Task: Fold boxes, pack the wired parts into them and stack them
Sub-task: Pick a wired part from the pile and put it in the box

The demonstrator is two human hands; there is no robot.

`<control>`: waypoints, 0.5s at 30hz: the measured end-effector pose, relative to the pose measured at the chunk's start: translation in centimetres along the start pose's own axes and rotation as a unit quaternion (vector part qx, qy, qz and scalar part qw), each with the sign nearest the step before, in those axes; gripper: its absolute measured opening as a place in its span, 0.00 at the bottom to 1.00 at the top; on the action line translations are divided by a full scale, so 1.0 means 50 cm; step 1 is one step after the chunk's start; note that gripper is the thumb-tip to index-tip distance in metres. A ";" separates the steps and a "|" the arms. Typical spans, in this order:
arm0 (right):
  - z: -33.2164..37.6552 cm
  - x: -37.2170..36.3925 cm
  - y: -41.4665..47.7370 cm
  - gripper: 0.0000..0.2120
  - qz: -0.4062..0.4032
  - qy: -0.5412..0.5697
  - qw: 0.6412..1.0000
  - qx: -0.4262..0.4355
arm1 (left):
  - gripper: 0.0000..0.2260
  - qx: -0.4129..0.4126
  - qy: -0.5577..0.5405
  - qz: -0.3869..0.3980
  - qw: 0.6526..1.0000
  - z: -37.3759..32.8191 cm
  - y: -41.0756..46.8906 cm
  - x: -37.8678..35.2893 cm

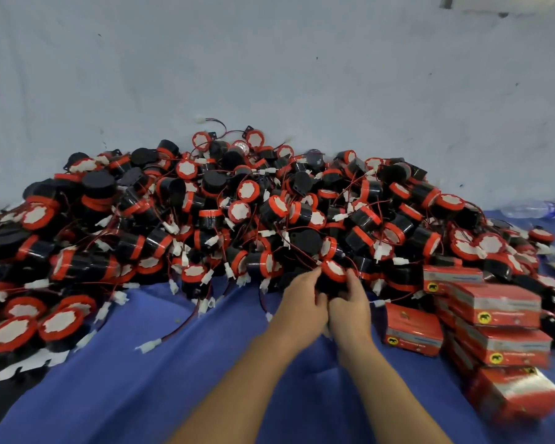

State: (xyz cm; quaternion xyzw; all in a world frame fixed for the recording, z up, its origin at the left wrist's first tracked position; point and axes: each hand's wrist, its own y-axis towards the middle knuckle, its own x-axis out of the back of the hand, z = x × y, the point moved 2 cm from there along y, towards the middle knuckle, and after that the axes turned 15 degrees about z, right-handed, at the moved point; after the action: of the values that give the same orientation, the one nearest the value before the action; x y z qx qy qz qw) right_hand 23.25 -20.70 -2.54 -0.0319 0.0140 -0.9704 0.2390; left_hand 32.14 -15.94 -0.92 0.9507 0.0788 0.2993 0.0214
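A big heap of black cylindrical wired parts (237,213) with red rims, white faces and red wires lies across the blue cloth (161,363). At the heap's front edge both hands grip one such part (333,273). My left hand (302,296) curls round its left side. My right hand (350,299) holds its right side and underside. Several closed red boxes (494,312) with yellow round logos are stacked at the right, one lone box (412,330) nearest my right hand.
A pale grey wall (269,75) rises behind the heap. A clear plastic bottle (532,209) lies at the far right. More parts lie face up at the left edge (23,325). Loose white connectors (148,346) trail onto the cloth.
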 end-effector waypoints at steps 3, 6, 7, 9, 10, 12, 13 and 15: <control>-0.018 0.006 0.013 0.35 -0.033 0.023 0.999 0.007 | 0.24 0.002 0.019 -0.045 0.999 0.030 0.029 -0.014; -0.006 0.009 -0.009 0.32 -0.028 0.049 0.998 0.006 | 0.21 -0.015 -0.034 -0.098 0.994 0.041 0.008 -0.013; 0.003 0.007 -0.026 0.31 -0.019 0.060 0.998 0.009 | 0.22 -0.015 -0.048 -0.113 0.992 0.039 -0.003 -0.009; 0.026 -0.005 -0.069 0.30 0.006 0.067 0.998 0.014 | 0.24 -0.007 -0.055 -0.144 0.988 0.027 -0.029 0.009; 0.034 -0.013 -0.090 0.30 0.018 0.068 0.997 0.014 | 0.23 -0.001 -0.053 -0.157 0.986 0.019 -0.042 0.021; 0.052 -0.033 -0.135 0.28 0.044 0.074 0.996 0.018 | 0.20 0.010 -0.029 -0.171 0.985 -0.002 -0.076 0.047; 0.063 -0.041 -0.156 0.28 0.054 0.079 0.995 0.020 | 0.20 0.016 -0.012 -0.173 0.985 -0.014 -0.094 0.059; 0.079 -0.049 -0.194 0.28 0.070 0.099 0.993 0.005 | 0.22 0.033 0.008 -0.168 0.985 -0.036 -0.130 0.082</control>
State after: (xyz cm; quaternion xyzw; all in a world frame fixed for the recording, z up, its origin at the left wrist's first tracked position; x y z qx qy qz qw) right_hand 21.19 -10.99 1.68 0.0665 0.0350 -0.9497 0.3042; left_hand 33.54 -8.88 2.30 0.9215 0.2480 0.2963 0.0392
